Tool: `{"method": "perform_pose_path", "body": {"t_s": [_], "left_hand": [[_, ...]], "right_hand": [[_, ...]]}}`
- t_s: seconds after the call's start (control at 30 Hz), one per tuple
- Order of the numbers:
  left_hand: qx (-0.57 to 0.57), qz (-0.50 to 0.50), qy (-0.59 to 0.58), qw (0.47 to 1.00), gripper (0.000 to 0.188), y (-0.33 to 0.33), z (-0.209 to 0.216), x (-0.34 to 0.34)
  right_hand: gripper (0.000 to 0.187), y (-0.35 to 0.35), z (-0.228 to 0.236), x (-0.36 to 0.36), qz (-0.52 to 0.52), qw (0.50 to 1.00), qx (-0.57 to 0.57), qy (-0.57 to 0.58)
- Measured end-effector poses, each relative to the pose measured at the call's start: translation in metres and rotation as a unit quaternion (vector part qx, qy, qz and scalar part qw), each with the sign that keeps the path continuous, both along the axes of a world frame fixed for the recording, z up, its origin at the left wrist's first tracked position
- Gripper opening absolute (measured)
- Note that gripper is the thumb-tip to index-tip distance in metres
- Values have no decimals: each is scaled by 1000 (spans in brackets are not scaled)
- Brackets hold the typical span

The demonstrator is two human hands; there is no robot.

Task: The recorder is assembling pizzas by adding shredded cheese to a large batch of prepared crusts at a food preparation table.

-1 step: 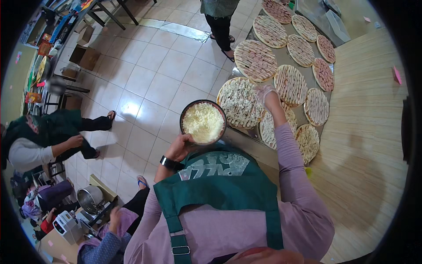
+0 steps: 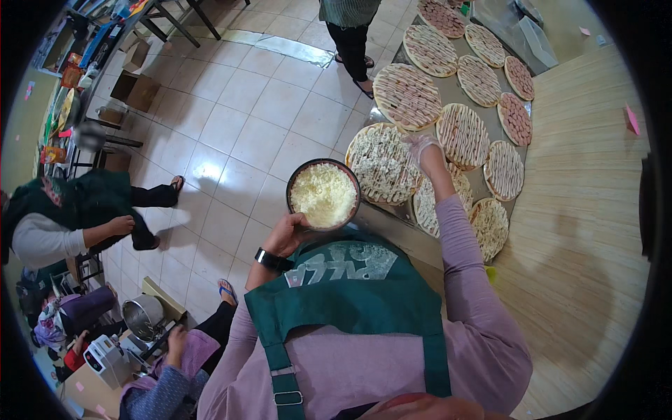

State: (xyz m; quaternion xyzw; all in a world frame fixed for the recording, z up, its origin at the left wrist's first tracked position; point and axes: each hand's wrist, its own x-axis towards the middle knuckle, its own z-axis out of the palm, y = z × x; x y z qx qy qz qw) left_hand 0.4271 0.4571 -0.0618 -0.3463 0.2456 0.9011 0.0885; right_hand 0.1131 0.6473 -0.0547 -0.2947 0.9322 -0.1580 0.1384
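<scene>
"At the bowl (image 2: pixel 289 187), what's changed?"

"Almost nothing: both hands keep their places, so the work stands where it did. The left hand's (image 2: pixel 283 234) grip clamps the bowl's near edge; pale shreds (image 2: pixel 322 192) fill it."

"And right of the bowl?"

"The gloved right hand (image 2: pixel 425 152) is at a shred-topped pizza (image 2: pixel 378 164); spread or pinching, I can't tell. More pizzas (image 2: pixel 406 96) lie beyond on the tabletop (image 2: pixel 449 89)."

"Farther?"

"Well left of the bowl, a steel pot (image 2: pixel 143 316), contents unclear; a co-worker's hand (image 2: pixel 176 343) nearby has shifted slightly."
</scene>
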Motion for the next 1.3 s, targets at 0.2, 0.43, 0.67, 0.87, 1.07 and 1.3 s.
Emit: {"method": "perform_pose_path", "body": {"t_s": [0.2,0.43,0.67,0.87,1.07,1.3], "left_hand": [[-14,-1,-14,1000,37,3,10,-2],[-7,-1,-14,1000,45,2,10,-3],[-25,-4,-5,1000,49,1,15,-6],[-36,-38,-12,999,49,6,17,-16],[13,-91,49,995,47,17,24,-26],[-27,-52,3,998,51,23,9,-20]], "right_hand": [[26,-6,-18,9,0,976,-153,-156],[25,2,-5,16,-42,986,-125,-104],[20,29,-25,12,-141,938,-284,-139],[23,-29,76,122,118,964,-225,-75],[18,-46,60,166,292,954,61,15],[21,-33,64,121,276,955,-94,-58]]}}
